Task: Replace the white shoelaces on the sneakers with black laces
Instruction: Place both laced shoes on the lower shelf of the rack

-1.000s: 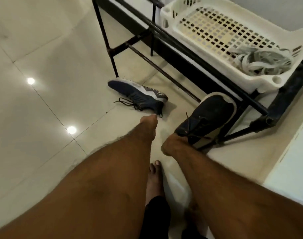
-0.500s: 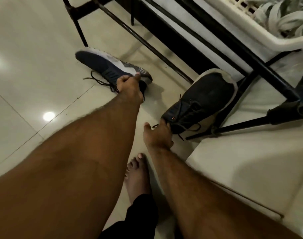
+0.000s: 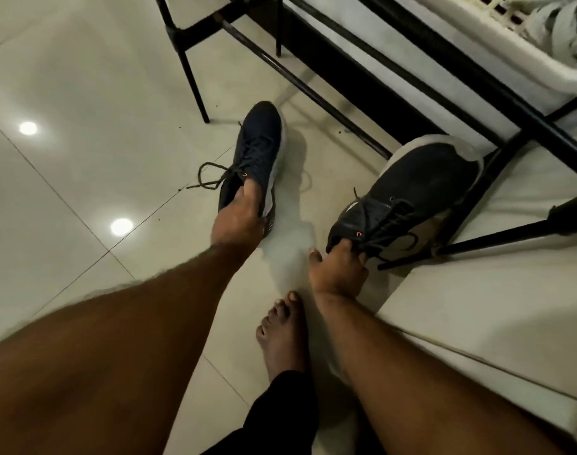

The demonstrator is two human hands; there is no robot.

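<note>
left hand [image 3: 236, 221]: fingers curled round heel of left shoe [image 3: 254, 159] | right hand [image 3: 339, 267]: fingers hooked in collar of right shoe [image 3: 408, 195] | black laces trail beyond fingertips | advice: lift both level, laces clear.

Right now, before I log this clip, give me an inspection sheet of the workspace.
Surface: glossy tiled floor with two light reflections.
Job's things: left sneaker on the floor, dark laces trailing loose; right sneaker tipped against the black metal frame, dark-laced; pale laces lie in the white basket.
Clutter: small dark specks on the tiles near the frame.
Grippers: left hand grips the left sneaker at its heel opening; right hand grips the right sneaker's collar.
Cables: nothing seen.
Surroundings: bare foot on the floor; pale raised ledge at right.
</note>
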